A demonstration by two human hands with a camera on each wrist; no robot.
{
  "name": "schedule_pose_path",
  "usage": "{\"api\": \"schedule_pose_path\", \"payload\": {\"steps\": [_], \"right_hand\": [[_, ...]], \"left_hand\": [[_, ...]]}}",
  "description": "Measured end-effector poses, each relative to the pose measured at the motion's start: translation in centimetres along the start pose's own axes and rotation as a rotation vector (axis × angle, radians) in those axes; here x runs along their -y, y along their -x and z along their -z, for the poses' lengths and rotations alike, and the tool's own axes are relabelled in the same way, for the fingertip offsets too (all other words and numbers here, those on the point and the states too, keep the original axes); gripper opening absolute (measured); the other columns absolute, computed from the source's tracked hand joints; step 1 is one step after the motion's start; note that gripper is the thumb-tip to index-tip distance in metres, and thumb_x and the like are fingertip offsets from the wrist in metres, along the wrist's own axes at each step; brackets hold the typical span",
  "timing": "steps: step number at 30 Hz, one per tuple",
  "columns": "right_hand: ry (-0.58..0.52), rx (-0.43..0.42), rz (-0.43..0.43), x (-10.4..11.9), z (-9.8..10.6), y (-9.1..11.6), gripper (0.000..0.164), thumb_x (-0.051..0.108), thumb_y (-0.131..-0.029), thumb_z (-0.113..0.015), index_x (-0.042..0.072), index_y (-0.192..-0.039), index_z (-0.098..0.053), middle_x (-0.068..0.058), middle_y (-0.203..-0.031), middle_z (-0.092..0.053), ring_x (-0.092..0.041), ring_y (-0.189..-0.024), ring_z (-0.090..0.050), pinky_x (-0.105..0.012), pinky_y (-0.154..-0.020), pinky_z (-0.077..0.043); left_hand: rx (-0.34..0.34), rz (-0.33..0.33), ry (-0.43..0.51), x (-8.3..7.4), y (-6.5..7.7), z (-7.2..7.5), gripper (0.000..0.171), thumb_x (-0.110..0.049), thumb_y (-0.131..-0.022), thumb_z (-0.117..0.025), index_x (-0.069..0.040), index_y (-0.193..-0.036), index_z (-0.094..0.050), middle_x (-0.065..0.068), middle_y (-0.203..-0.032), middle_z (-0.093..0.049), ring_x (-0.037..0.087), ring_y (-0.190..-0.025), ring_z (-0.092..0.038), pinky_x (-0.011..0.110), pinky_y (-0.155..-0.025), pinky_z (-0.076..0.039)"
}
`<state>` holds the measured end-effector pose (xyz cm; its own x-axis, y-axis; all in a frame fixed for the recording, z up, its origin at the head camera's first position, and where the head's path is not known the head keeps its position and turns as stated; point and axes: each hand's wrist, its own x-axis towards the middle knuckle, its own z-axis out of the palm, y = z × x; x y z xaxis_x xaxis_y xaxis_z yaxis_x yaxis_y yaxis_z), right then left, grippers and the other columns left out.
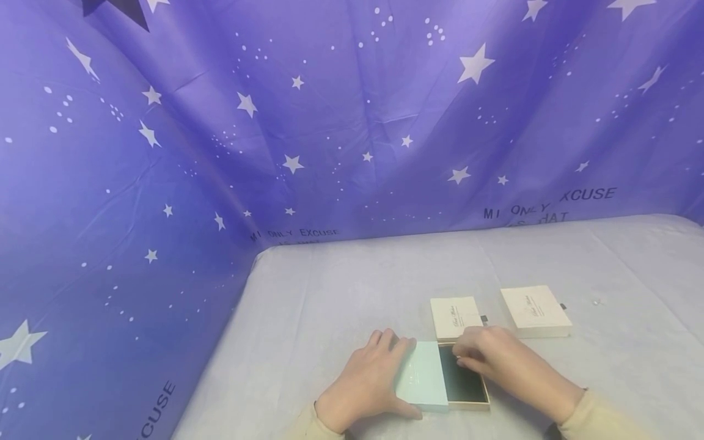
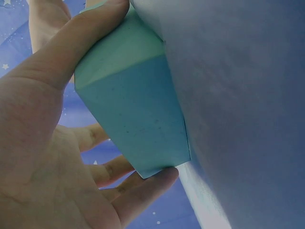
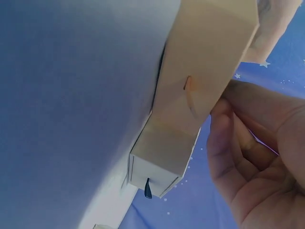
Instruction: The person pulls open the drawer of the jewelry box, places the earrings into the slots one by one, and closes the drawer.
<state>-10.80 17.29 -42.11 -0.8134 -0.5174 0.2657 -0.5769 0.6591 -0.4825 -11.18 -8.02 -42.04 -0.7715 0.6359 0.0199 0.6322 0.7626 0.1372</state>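
A mint-green box sleeve (image 1: pixel 423 379) lies near the front of the table, its drawer (image 1: pixel 467 382) pulled out to the right. The drawer is lined in black, with tan edges and a small ribbon tab (image 3: pixel 189 93) on its end. My left hand (image 1: pixel 365 382) grips the sleeve, thumb on the near side and fingers round the far side. Over the drawer, my right hand (image 1: pixel 486 351) has thumb and fingers bent together, the fingertips down at the dark lining. Whatever may be between those fingertips is too small or hidden to make out.
Just behind the drawer lies a cream box (image 1: pixel 455 318) with a dark tab. A second cream box (image 1: pixel 536 310) sits farther right. A tiny clear object (image 1: pixel 597 302) is on the grey cloth-covered table (image 1: pixel 341 293). A purple star-patterned curtain (image 1: pixel 352 122) hangs behind and at left.
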Motion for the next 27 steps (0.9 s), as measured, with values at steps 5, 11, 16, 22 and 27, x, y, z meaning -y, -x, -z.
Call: {"api": "schedule_pose_path", "payload": {"steps": [5, 11, 16, 22, 27], "right_hand": [[0.001, 0.02, -0.018, 0.21, -0.12, -0.25, 0.029, 0.009, -0.079, -0.077, 0.026, -0.067, -0.058, 0.023, -0.068, -0.052, 0.006, -0.064, -0.043, -0.021, -0.058, -0.044], [0.027, 0.004, -0.014, 0.37, -0.39, -0.31, 0.03, 0.008, -0.079, -0.077, 0.026, -0.067, -0.057, 0.022, -0.067, -0.048, 0.006, -0.063, -0.04, -0.021, -0.056, -0.042], [0.077, -0.041, 0.018, 0.43, -0.46, -0.24, 0.026, 0.008, -0.077, -0.078, 0.027, -0.069, -0.062, 0.023, -0.07, -0.054, 0.006, -0.065, -0.044, -0.022, -0.058, -0.046], [0.15, -0.066, 0.065, 0.51, -0.41, 0.11, 0.022, 0.009, -0.072, -0.082, 0.027, -0.072, -0.068, 0.021, -0.074, -0.062, 0.004, -0.069, -0.053, -0.026, -0.063, -0.051], [0.157, -0.057, 0.066, 0.56, -0.38, 0.2, 0.024, 0.009, -0.072, -0.082, 0.028, -0.071, -0.068, 0.02, -0.076, -0.063, 0.003, -0.07, -0.055, -0.027, -0.064, -0.052]], "left_hand": [[-0.002, -0.001, 0.002, -0.01, 0.01, 0.01, 0.1, -0.065, -0.057, -0.086, -0.022, -0.138, -0.048, -0.004, -0.112, -0.05, 0.009, -0.097, -0.044, 0.017, -0.062, -0.039], [0.013, 0.002, 0.005, 0.03, -0.06, 0.03, 0.101, -0.065, -0.057, -0.086, -0.022, -0.14, -0.047, -0.004, -0.114, -0.05, 0.009, -0.099, -0.044, 0.018, -0.063, -0.04], [0.015, 0.002, 0.013, 0.06, -0.09, 0.04, 0.101, -0.065, -0.057, -0.086, -0.022, -0.14, -0.046, -0.004, -0.114, -0.05, 0.009, -0.099, -0.044, 0.018, -0.063, -0.041], [0.004, -0.002, 0.015, 0.08, -0.08, 0.0, 0.101, -0.065, -0.057, -0.086, -0.022, -0.139, -0.046, -0.004, -0.113, -0.05, 0.009, -0.098, -0.044, 0.017, -0.063, -0.04], [0.008, 0.001, 0.012, 0.1, -0.07, 0.07, 0.101, -0.065, -0.057, -0.086, -0.022, -0.139, -0.047, -0.004, -0.113, -0.05, 0.009, -0.098, -0.044, 0.017, -0.063, -0.04]]}}
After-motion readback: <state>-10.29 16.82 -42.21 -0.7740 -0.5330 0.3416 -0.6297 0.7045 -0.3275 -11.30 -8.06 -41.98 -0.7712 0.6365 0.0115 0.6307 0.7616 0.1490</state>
